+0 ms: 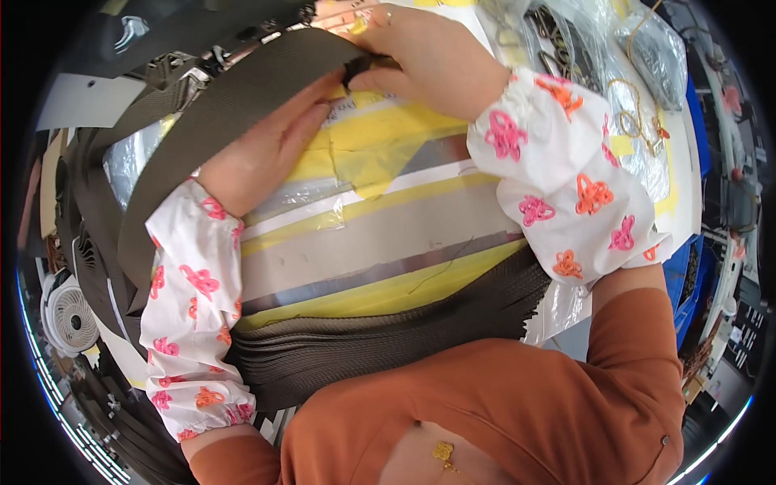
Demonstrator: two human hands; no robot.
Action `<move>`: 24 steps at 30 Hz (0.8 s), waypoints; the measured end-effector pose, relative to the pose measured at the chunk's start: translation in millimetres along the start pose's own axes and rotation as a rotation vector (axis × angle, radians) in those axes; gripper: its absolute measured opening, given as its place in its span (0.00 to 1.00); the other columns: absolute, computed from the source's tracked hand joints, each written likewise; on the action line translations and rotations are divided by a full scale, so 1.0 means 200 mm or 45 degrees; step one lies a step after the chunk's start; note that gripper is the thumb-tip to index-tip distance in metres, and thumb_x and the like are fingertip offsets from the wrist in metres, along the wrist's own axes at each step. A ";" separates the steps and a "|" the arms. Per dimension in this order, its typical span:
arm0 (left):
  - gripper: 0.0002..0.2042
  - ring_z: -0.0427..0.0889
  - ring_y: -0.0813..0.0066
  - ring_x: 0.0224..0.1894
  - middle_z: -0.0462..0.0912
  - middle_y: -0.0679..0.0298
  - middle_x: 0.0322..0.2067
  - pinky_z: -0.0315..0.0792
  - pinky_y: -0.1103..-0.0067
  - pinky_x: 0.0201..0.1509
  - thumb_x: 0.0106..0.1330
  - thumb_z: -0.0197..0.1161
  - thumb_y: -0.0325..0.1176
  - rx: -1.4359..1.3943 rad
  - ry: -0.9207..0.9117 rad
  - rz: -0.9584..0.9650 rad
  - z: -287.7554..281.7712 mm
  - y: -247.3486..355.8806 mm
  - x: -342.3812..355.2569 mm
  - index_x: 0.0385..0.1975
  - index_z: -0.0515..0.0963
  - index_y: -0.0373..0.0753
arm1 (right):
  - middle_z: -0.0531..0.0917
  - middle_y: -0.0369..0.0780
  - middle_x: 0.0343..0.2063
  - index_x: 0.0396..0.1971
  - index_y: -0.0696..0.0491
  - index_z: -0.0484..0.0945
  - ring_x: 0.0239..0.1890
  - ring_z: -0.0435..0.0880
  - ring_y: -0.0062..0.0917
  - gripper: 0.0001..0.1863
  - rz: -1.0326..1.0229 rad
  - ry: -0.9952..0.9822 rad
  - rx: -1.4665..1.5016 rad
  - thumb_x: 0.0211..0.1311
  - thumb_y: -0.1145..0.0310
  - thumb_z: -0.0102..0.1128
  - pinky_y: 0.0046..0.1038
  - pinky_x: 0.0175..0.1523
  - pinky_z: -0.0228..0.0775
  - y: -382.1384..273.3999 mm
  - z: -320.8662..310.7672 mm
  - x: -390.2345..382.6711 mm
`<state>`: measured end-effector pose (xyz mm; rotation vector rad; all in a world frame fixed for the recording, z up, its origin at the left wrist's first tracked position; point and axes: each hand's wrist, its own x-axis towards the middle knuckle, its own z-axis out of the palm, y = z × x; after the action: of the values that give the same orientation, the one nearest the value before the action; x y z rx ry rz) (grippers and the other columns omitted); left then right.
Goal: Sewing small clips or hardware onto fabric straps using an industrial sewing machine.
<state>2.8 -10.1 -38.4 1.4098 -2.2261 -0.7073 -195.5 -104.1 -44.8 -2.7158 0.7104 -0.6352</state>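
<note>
A wide dark olive-brown ribbed webbing band (234,89) arches across the upper left of the head view. Its cut, frayed end is pinched between the thumb and fingers of my right hand (432,61). My left hand (263,162) lies against the near side of the same band, lower down its length, with the thumb side showing. The band hides part of that hand's fingers. Below both hands, a padded surface covered in yellow and beige tape (364,242) spans the middle. Against my body rests a thick stack of dark folded webbing (380,347).
Clear plastic bags with metal hardware (558,40) lie at the upper right, beside a yellow cord (634,113). Dark machine parts (186,32) stand at the far left. A small white fan (71,315) is at left, with more dark straps below. A blue bin (691,275) stands right.
</note>
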 end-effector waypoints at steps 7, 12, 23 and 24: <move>0.17 0.69 0.63 0.56 0.69 0.53 0.53 0.62 0.78 0.57 0.66 0.48 0.28 -0.231 0.004 -0.130 0.00 0.02 -0.02 0.55 0.66 0.34 | 0.77 0.40 0.31 0.30 0.56 0.73 0.36 0.77 0.35 0.11 -0.104 0.320 0.213 0.44 0.71 0.63 0.32 0.38 0.70 -0.04 0.07 -0.06; 0.17 0.72 0.63 0.52 0.69 0.52 0.52 0.64 0.77 0.56 0.67 0.47 0.28 -0.375 -0.002 -0.152 0.01 0.01 0.00 0.55 0.66 0.36 | 0.77 0.40 0.29 0.32 0.55 0.72 0.36 0.77 0.35 0.13 -0.126 0.369 0.261 0.44 0.72 0.63 0.32 0.38 0.70 -0.03 0.07 -0.05; 0.13 0.78 0.63 0.37 0.76 0.58 0.39 0.73 0.75 0.41 0.54 0.55 0.26 0.602 0.277 0.176 0.04 0.06 -0.02 0.40 0.73 0.33 | 0.80 0.39 0.35 0.38 0.58 0.77 0.34 0.78 0.29 0.19 -0.290 0.277 -0.201 0.38 0.77 0.60 0.26 0.37 0.72 -0.09 0.05 -0.04; 0.13 0.78 0.64 0.36 0.77 0.58 0.38 0.73 0.75 0.39 0.50 0.57 0.26 0.696 0.348 0.200 0.05 0.09 -0.05 0.38 0.74 0.33 | 0.80 0.39 0.35 0.38 0.58 0.77 0.34 0.78 0.29 0.19 -0.305 0.280 -0.192 0.38 0.77 0.60 0.26 0.37 0.72 -0.11 0.06 -0.04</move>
<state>-11.5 7.2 -35.3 1.4318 -2.3627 0.1618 -186.3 -79.8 -50.0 -2.9274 0.5015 -0.9854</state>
